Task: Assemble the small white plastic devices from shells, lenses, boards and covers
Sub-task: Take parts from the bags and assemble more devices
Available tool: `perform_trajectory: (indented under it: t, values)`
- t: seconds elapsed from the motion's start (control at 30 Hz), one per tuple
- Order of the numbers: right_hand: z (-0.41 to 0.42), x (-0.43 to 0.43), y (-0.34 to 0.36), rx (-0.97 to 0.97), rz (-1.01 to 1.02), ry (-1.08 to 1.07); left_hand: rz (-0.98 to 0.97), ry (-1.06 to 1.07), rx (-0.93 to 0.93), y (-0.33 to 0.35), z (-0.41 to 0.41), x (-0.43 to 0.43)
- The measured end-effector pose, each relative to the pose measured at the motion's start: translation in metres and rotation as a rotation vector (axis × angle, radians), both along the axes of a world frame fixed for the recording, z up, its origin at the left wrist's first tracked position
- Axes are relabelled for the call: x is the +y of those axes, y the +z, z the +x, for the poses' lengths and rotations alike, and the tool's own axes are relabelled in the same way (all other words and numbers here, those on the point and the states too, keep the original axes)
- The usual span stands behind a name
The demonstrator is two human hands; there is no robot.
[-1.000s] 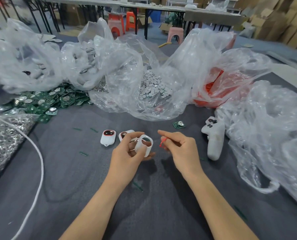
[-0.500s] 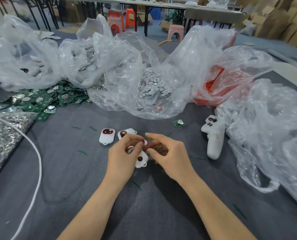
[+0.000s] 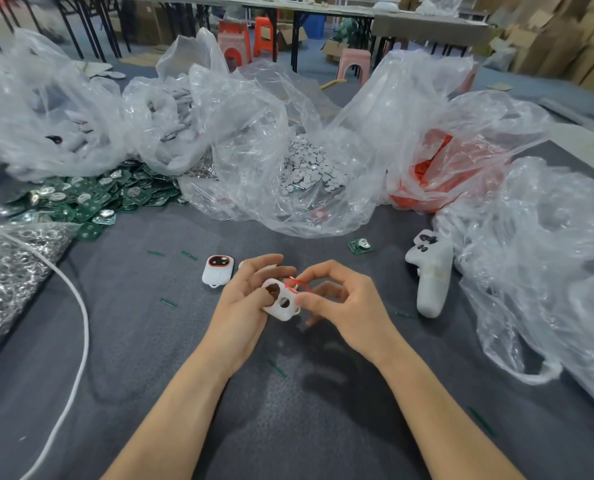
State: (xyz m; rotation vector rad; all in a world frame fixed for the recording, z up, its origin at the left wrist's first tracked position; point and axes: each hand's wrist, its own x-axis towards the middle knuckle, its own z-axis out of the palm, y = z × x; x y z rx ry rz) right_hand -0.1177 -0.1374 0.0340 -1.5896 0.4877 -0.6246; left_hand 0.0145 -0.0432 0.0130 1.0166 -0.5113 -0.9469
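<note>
A person's left hand grips a small white shell just above the grey table, its two round holes facing up. The right hand pinches a thin red ring against the shell's top edge. A second ago the hands were apart, the ring clear of the shell; half a second ago the shell sat lower between them. A finished device lies just beyond the left fingers, which hide most of another device. How far the ring is seated cannot be made out.
</note>
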Motion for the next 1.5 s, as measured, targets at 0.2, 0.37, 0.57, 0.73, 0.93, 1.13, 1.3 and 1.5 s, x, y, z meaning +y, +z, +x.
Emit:
perform_trajectory:
  t: [0.2, 0.37, 0.57, 0.73, 0.93, 1.13, 1.3, 1.5]
  values:
    - [0.005, 0.004, -0.006, -0.020, 0.054, -0.046, -0.128, -0.001, 0.306, 0.000, -0.004, -0.004]
    - [0.007, 0.008, -0.008, 0.014, 0.005, -0.091, -0.185, -0.065, 0.452, 0.002, -0.003, -0.004]
    - [0.002, -0.001, -0.002, 0.091, -0.326, -0.294, 0.014, -0.055, 0.049, -0.002, -0.014, -0.004]
    - [0.003, 0.001, -0.002, 0.110, -0.379, -0.283, 0.033, -0.091, -0.015, 0.001, -0.017, -0.002]
    - [0.002, 0.003, -0.002, 0.093, -0.416, -0.260, 0.026, -0.097, 0.009, 0.003, -0.018, -0.002]
    - [0.003, 0.001, -0.003, 0.109, -0.411, -0.257, 0.019, -0.110, -0.001, 0.001, -0.017, -0.002]
    - [0.004, 0.001, -0.005, 0.130, -0.453, -0.261, 0.056, -0.085, -0.059, -0.002, -0.017, -0.003]
    - [0.003, 0.002, -0.006, 0.127, -0.548, -0.263, 0.090, -0.068, -0.112, -0.002, -0.018, -0.003]
